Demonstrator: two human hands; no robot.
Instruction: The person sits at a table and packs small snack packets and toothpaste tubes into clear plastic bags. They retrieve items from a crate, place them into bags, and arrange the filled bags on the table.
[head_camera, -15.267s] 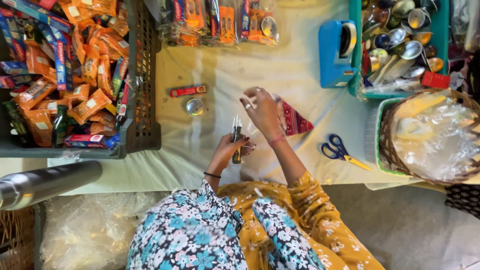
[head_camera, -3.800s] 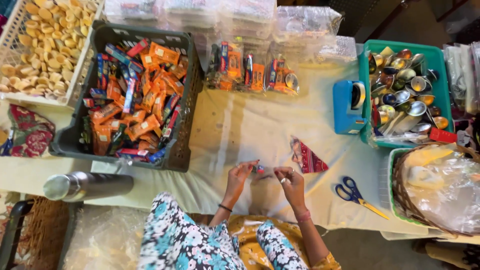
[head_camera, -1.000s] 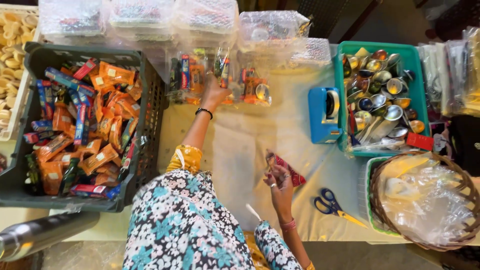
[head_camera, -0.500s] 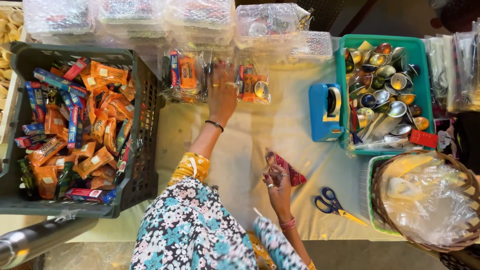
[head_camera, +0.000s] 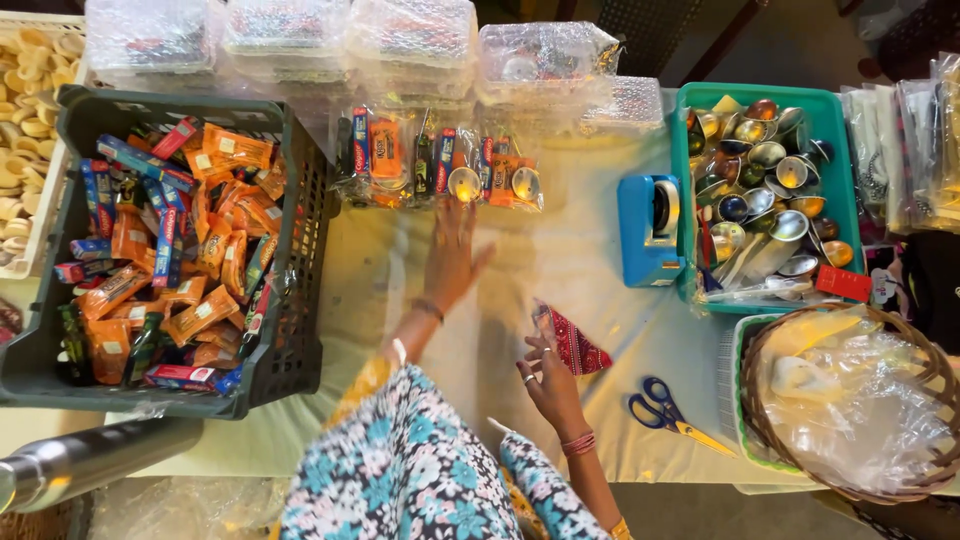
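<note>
Head view: left hand (head_camera: 452, 255) now drawn back w/ fingers spread, empty, just below the clear filled packets (head_camera: 440, 160) it was touching 0.5 s ago, right hand (head_camera: 548, 375) loosely curled at red patterned cloth (head_camera: 572, 343), i.e. packet row set down.

Person wearing a floral garment in blue, white and pink over yellow patterned sleeves. The left hand (head_camera: 455, 255) has a dark bracelet at the wrist; the right hand (head_camera: 548, 380) wears a ring and red bangles.
</note>
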